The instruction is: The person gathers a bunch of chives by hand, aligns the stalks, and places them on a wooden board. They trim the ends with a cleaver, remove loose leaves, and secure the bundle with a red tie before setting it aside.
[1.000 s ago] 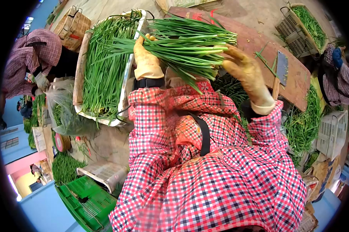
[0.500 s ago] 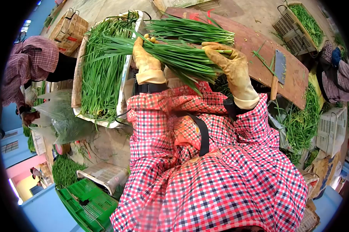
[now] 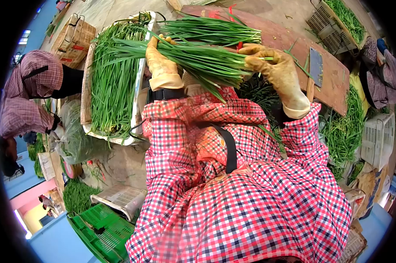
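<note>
My left hand (image 3: 162,61), in a stained yellow work glove, is wrapped round a bunch of green garlic chives (image 3: 206,63). The leaf tips point left and the pale cut ends point right. At those ends my right hand (image 3: 272,65), gloved alike, is closed in a pinch on a few stalks, whose tips poke out between its fingers. Behind the held bunch, a second bunch of chives (image 3: 211,31) lies on the reddish-brown board (image 3: 285,35). A cleaver (image 3: 315,68) with a wooden handle rests on the board's right part.
A white foam box (image 3: 87,83) full of chives stands left of the board. Loose leaves (image 3: 345,127) pile up at the right. A green crate (image 3: 103,232) lies at lower left. Co-workers in checked clothing (image 3: 40,74) are at the left and right edges.
My right hand has shifted slightly right and down at the stem ends, its elbow farther out. The co-worker at the left has bent lower over the plastic bag.
</note>
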`<move>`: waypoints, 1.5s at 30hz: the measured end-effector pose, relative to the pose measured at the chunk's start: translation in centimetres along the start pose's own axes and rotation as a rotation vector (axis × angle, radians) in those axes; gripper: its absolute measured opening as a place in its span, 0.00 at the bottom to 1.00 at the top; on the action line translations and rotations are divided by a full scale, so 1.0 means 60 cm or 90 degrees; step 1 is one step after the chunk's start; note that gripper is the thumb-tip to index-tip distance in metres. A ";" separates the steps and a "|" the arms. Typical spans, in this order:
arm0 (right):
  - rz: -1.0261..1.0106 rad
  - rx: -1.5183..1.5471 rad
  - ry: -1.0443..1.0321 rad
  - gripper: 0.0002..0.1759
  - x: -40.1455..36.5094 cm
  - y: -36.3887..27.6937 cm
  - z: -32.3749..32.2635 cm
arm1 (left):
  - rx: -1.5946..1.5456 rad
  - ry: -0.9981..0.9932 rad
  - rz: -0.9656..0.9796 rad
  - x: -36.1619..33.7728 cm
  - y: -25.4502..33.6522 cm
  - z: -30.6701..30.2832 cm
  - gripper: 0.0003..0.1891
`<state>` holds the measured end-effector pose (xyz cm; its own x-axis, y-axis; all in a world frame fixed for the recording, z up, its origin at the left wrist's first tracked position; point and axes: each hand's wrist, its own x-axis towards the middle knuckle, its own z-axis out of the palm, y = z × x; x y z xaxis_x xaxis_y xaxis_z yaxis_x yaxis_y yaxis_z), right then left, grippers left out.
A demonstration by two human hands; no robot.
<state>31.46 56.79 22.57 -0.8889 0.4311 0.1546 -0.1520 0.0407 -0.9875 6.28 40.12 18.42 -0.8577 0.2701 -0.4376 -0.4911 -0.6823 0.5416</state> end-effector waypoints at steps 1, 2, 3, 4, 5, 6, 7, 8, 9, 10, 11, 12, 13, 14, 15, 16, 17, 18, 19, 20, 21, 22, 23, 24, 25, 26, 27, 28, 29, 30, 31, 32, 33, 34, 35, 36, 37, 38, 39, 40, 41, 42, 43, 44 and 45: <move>0.003 -0.008 0.014 0.09 -0.009 -0.005 -0.010 | -0.006 -0.003 -0.026 0.010 0.003 -0.005 0.11; 0.005 -0.017 0.028 0.09 -0.019 -0.012 -0.021 | -0.006 -0.005 -0.016 0.012 0.004 -0.006 0.11; 0.020 0.005 0.036 0.08 -0.030 -0.019 -0.033 | -0.007 -0.007 -0.006 0.013 0.005 -0.007 0.11; 0.011 -0.078 0.044 0.08 -0.039 -0.023 -0.047 | -0.007 -0.008 0.003 0.014 0.006 -0.007 0.12; 0.057 -0.022 0.073 0.08 -0.052 -0.018 -0.062 | -0.036 -0.024 -0.031 0.031 0.011 -0.016 0.11; 0.103 0.033 0.104 0.09 -0.066 -0.011 -0.080 | -0.033 -0.023 -0.021 0.034 0.014 -0.020 0.11; 0.125 -0.036 0.115 0.11 -0.081 0.001 -0.103 | -0.030 -0.023 -0.010 0.036 0.017 -0.023 0.11; 0.157 -0.003 0.123 0.13 -0.096 0.011 -0.123 | -0.028 -0.024 0.003 0.039 0.020 -0.024 0.12; 0.188 0.031 0.129 0.14 -0.111 0.020 -0.138 | -0.026 -0.003 0.020 0.045 0.024 -0.025 0.11; 0.219 0.065 0.133 0.15 -0.126 0.031 -0.152 | -0.027 0.001 0.025 0.050 0.031 -0.028 0.11; 0.297 -0.160 0.127 0.16 -0.140 0.043 -0.163 | -0.027 0.006 0.031 0.055 0.040 -0.034 0.11; 0.366 -0.387 0.116 0.17 -0.152 0.057 -0.174 | -0.028 0.010 0.040 0.060 0.049 -0.042 0.11; 0.377 -0.422 0.131 0.17 -0.161 0.072 -0.181 | -0.056 -0.017 0.044 0.065 0.056 -0.052 0.11; 0.389 -0.457 0.147 0.18 -0.164 0.077 -0.178 | -0.059 -0.032 0.038 0.056 0.064 -0.048 0.11; 0.403 -0.491 0.162 0.18 -0.166 0.081 -0.175 | -0.064 -0.051 0.032 0.046 0.066 -0.042 0.10; 0.419 -0.309 0.197 0.18 -0.168 0.076 -0.179 | -0.068 -0.067 0.021 0.033 0.063 -0.040 0.10; 0.368 -0.367 0.194 0.18 -0.148 0.038 -0.157 | -0.077 -0.116 0.007 0.018 0.056 -0.039 0.10; 0.316 -0.426 0.195 0.17 -0.115 -0.010 -0.132 | -0.074 -0.156 -0.038 0.013 0.048 -0.037 0.10; 0.262 -0.485 0.196 0.17 -0.085 -0.040 -0.115 | -0.072 -0.197 -0.083 0.010 0.039 -0.035 0.09; 0.041 -0.568 0.147 0.17 -0.059 -0.046 -0.112 | -0.071 -0.238 -0.128 0.003 0.028 -0.033 0.10; -0.183 -0.640 0.092 0.17 -0.031 -0.050 -0.109 | -0.065 -0.253 -0.156 -0.049 0.008 -0.007 0.10; -0.161 -0.496 0.127 0.16 -0.004 -0.058 -0.087 | -0.064 -0.233 -0.201 -0.065 -0.007 0.000 0.10; -0.139 -0.353 0.158 0.15 0.022 -0.067 -0.057 | -0.041 -0.283 -0.238 -0.078 -0.022 -0.001 0.10; -0.181 -0.374 0.141 0.15 0.044 -0.078 -0.033 | -0.018 -0.332 -0.273 -0.089 -0.035 -0.002 0.11; -0.221 -0.394 0.122 0.14 0.061 -0.083 -0.010 | -0.023 -0.311 -0.320 -0.096 -0.045 -0.001 0.11; -0.257 -0.385 0.102 0.14 0.076 -0.081 0.012 | -0.029 -0.286 -0.367 -0.102 -0.054 0.000 0.11; -0.294 -0.375 0.083 0.13 0.087 -0.074 0.031 | -0.070 -0.262 -0.336 -0.117 -0.070 0.006 0.12; -0.331 -0.363 0.063 0.13 0.092 -0.066 0.045 | -0.108 -0.313 -0.388 -0.116 -0.080 0.000 0.12; -0.240 -0.267 0.012 0.13 0.085 -0.060 0.056 | -0.190 -0.399 -0.439 -0.102 -0.095 -0.021 0.14; -0.149 -0.170 -0.038 0.13 0.072 -0.055 0.067 | -0.232 -0.436 -0.456 -0.098 -0.097 -0.028 0.15; -0.224 -0.200 0.012 0.14 0.061 -0.054 0.079 | -0.271 -0.474 -0.475 -0.095 -0.100 -0.034 0.17; -0.166 -0.181 0.015 0.14 0.054 -0.047 0.078 | -0.270 -0.461 -0.463 -0.104 -0.089 -0.021 0.19; -0.104 -0.161 0.018 0.14 0.040 -0.037 0.072 | -0.270 -0.443 -0.451 -0.117 -0.083 -0.012 0.21; -0.041 -0.142 0.020 0.14 0.028 -0.030 0.065 | -0.269 -0.368 -0.361 -0.125 -0.080 -0.004 0.26; -0.080 -0.220 0.034 0.14 0.019 -0.029 0.057 | -0.194 -0.343 -0.270 -0.114 -0.081 -0.006 0.26; -0.019 -0.198 0.016 0.14 0.014 -0.015 0.047 | -0.118 -0.318 -0.179 -0.102 -0.076 -0.007 0.26; -0.008 -0.205 0.012 0.14 0.008 -0.009 0.042 | -0.112 -0.349 -0.172 -0.098 -0.066 -0.014 0.24; 0.002 -0.211 0.008 0.14 0.004 -0.006 0.040 | -0.201 -0.310 -0.209 -0.083 -0.061 -0.017 0.18; 0.000 -0.199 0.004 0.14 0.003 -0.002 0.040 | -0.244 -0.321 -0.230 -0.058 -0.060 -0.035 0.16; -0.005 -0.188 0.002 0.14 0.004 0.001 0.039 | -0.286 -0.334 -0.250 -0.032 -0.059 -0.053 0.15; -0.010 -0.177 0.000 0.14 0.004 0.002 0.037 | -0.286 -0.339 -0.269 -0.015 -0.055 -0.061 0.14; -0.032 -0.212 0.025 0.14 0.001 -0.001 0.031 | -0.286 -0.344 -0.288 -0.004 -0.051 -0.063 0.14; -0.056 -0.247 0.052 0.14 -0.007 -0.007 0.023 | -0.286 -0.350 -0.308 0.006 -0.048 -0.066 0.14; -0.080 -0.282 0.078 0.14 -0.016 -0.012 0.013 | -0.222 -0.289 -0.253 0.007 -0.045 -0.065 0.14; -0.103 -0.288 0.143 0.13 -0.024 -0.022 0.009 | -0.160 -0.229 -0.197 0.008 -0.042 -0.062 0.14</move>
<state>32.68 55.63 23.64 -0.7478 0.5675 0.3447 -0.0333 0.4864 -0.8731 7.68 39.41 14.20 -0.6986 0.6696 -0.2520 -0.7152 -0.6637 0.2191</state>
